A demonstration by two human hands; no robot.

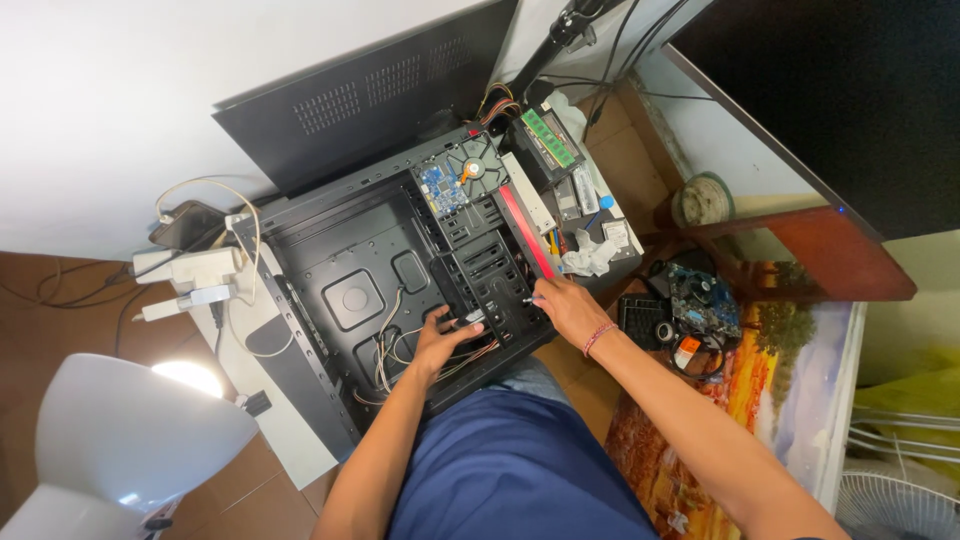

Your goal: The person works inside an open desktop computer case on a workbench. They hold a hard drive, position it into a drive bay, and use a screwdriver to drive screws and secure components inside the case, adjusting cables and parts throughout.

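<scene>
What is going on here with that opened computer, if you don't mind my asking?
A person is bent over an open black computer case lying on its side. The left hand reaches into the case by the loose cables near the drive bays, and the right hand rests at the front edge of the bays. A hard drive sits at the top of the case, and a green memory stick lies beyond it.

Black computer case — red strip, green memory stick, blue shorts
</scene>
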